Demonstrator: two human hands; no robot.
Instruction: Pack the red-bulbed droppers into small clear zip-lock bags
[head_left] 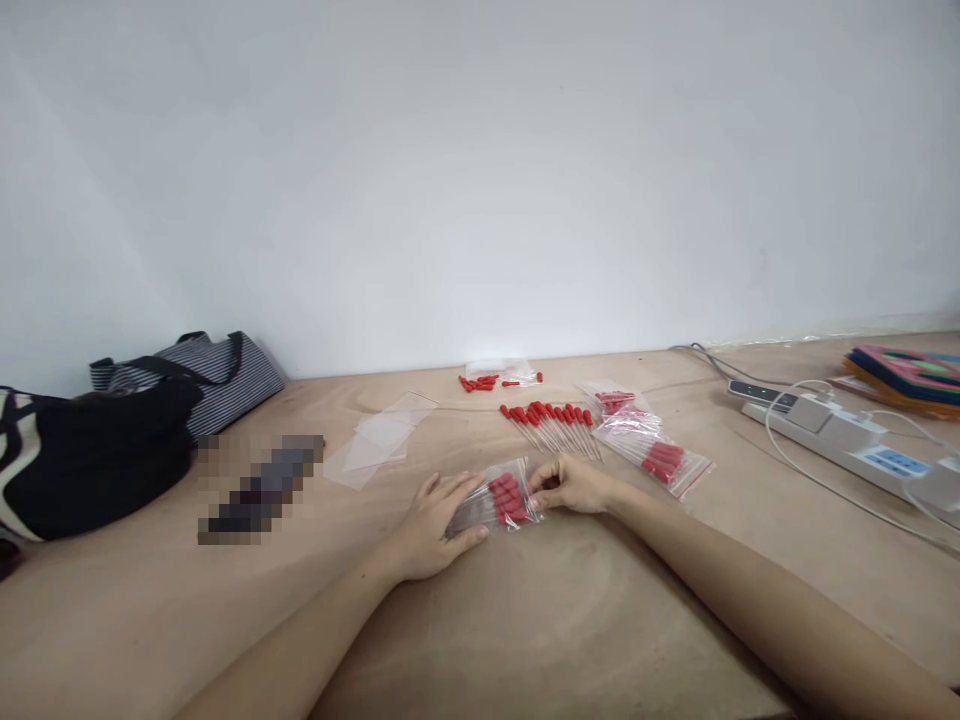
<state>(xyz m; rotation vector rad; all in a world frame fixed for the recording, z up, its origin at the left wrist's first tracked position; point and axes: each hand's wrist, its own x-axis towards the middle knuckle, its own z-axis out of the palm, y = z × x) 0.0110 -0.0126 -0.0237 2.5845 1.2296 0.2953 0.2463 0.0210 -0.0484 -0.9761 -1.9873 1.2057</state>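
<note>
A clear zip bag (506,498) lies in front of me with several red-bulbed glass droppers inside, bulbs to the right. My left hand (439,525) rests on the bag's left end, fingers stretched out and thumb spread along the near side. At the bag's right end, my right hand (570,485) pinches the edge between thumb and fingers. Just beyond, loose droppers (555,415) lie in a row with their red bulbs pointing away. Filled dropper bags (652,450) overlap to the right of them. Flat plastic bags (382,440) without droppers are spread at the left.
Loose red bulbs (480,383) lie near the wall beside a clear bag (499,368). A power strip (847,440) with cables and stacked coloured pieces (907,375) are at the right. Dark bags (105,460) and a pixelated dark object (262,490) are at the left.
</note>
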